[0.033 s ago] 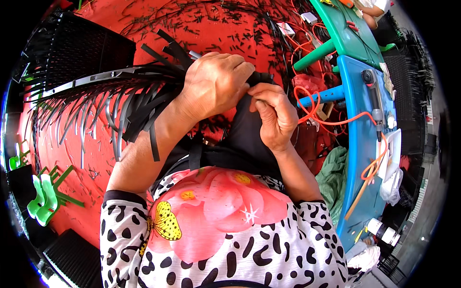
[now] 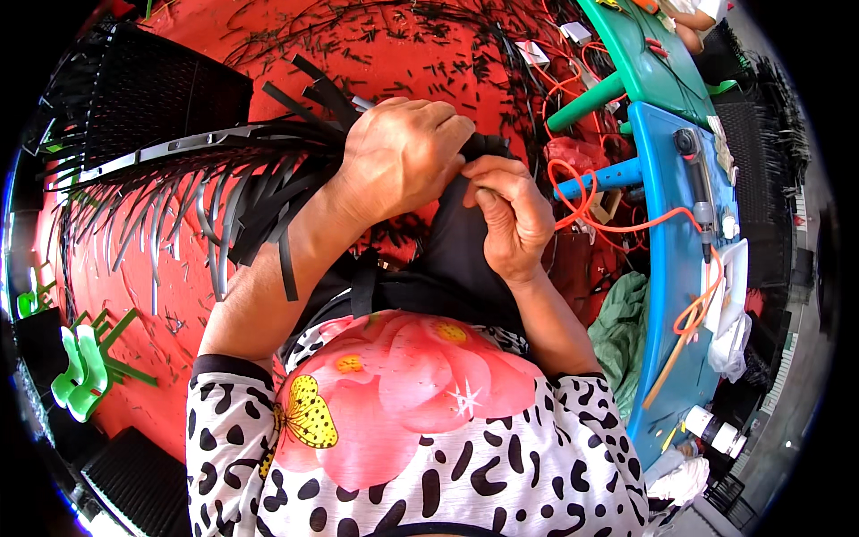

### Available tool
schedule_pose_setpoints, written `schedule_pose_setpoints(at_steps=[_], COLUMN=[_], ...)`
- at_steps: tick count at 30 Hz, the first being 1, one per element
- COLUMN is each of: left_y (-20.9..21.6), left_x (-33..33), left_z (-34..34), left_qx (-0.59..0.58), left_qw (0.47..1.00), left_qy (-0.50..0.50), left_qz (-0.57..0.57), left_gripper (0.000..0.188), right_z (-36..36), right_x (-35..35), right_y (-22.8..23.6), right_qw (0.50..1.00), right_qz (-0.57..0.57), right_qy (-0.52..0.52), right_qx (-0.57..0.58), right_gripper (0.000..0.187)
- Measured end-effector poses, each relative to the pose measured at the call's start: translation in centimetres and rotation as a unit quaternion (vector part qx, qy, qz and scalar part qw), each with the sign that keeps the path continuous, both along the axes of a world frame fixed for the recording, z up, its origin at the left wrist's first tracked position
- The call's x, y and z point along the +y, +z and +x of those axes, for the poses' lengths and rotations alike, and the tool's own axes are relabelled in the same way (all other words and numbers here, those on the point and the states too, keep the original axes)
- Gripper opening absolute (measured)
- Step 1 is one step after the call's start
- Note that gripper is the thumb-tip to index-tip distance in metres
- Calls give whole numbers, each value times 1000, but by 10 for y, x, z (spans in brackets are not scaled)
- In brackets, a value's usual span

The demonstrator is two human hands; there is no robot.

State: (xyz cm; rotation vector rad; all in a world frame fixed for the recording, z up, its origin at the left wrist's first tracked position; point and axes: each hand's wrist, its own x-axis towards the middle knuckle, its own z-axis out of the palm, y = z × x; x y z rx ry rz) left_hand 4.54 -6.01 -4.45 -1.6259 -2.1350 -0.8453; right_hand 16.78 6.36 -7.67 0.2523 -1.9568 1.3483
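My left hand (image 2: 403, 152) is closed in a fist at the end of a long woven piece. A fringe of loose black strips (image 2: 259, 210) hangs from it toward the left. A pale grey bar (image 2: 170, 152) runs along its upper edge. Close beside the fist, my right hand (image 2: 512, 210) has thumb and fingers pinched together above my dark trouser leg. Whatever lies between those fingertips is too small or hidden to make out. The part of the piece inside my left fist is also hidden.
Cut black scraps litter the red floor (image 2: 170, 358). A black woven panel (image 2: 170, 85) stands at far left, green plastic chairs (image 2: 80, 371) nearer. On the right, a blue table (image 2: 667, 206) carries a power tool (image 2: 698, 188) with an orange cord; a green table (image 2: 662, 67) stands beyond.
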Motion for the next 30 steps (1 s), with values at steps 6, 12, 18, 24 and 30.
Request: schedule_pose_setpoints(at_steps=[6,12,18,24,30], left_y=[5,13,18,27,24], left_x=[0,-3,-1,4,6], left_z=[5,4,0,-1,-10], left_qx=[-55,-165,-297,-417,-433], left_qw=[997,982,944,895,884], left_qy=[-12,-72,-105,-95,-132], left_qz=[-49,-54,-99,-123,-118], left_gripper=[32,30,27,34,63], right_z=[0,3,-4,-7,-4], right_x=[4,7,9,3,1], right_y=[-12,-21,-27,-32,-23], right_qw=[998,995,979,970,973], right_qz=[28,44,143,187,201], right_qy=[11,38,19,-25,-32], right_qx=[61,86,146,151,112], right_gripper=[8,8,20,22,21])
